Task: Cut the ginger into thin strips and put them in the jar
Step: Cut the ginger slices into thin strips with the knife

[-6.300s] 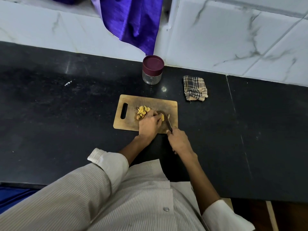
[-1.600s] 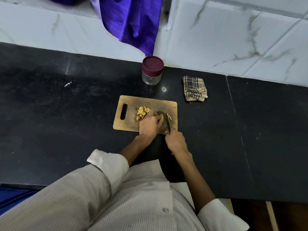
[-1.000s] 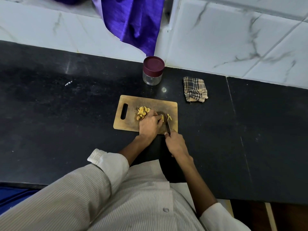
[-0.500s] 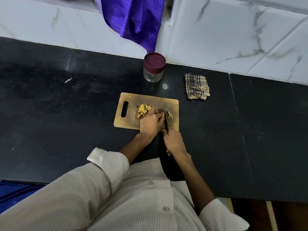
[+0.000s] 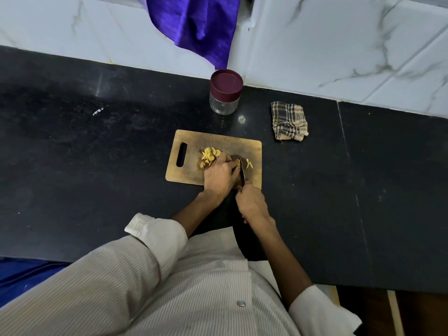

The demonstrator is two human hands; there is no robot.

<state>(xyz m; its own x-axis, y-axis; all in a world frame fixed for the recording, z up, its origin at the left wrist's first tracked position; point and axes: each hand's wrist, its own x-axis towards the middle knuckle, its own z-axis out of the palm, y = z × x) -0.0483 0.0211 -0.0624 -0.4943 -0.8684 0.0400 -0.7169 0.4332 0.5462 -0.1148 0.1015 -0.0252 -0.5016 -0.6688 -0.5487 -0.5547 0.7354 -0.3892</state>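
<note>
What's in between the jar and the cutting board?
Only bare black counter with a small shiny spot lies between the jar and the cutting board, as the head view shows.

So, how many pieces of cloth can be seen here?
2: a purple satin cloth hanging over the white tiled wall, and a folded checked cloth on the black counter, right of the jar.

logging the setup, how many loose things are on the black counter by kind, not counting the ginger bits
jar: 1
cutting board: 1
knife: 1
checked cloth: 1
total: 4
</note>
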